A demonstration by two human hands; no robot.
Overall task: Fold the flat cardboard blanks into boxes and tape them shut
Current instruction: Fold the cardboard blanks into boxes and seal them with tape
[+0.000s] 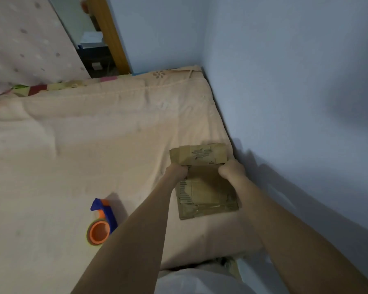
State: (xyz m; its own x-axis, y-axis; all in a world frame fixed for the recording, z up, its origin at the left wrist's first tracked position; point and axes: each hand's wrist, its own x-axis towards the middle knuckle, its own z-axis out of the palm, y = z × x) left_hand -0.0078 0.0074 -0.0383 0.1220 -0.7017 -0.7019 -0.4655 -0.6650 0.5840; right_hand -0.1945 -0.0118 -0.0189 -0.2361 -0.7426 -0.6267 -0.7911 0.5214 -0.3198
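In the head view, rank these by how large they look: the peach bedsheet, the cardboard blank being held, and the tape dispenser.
1. Peach bedsheet, by far the largest.
2. Cardboard blank, gripped by the left hand and right hand.
3. Tape dispenser, smallest, though it lies somewhat nearer the camera, so the gap may be understated.

Matt cardboard, soft cloth and glossy plastic

We saw a flat cardboard blank (202, 181) of dull brown paperboard, scuffed, with torn patches baring its ribbed core. The bed (94, 134) under it was covered in soft, matt peach cloth, lightly creased. The tape dispenser (102, 221) was smooth blue and orange plastic with a slight sheen. The wall (285, 81) was matt painted.
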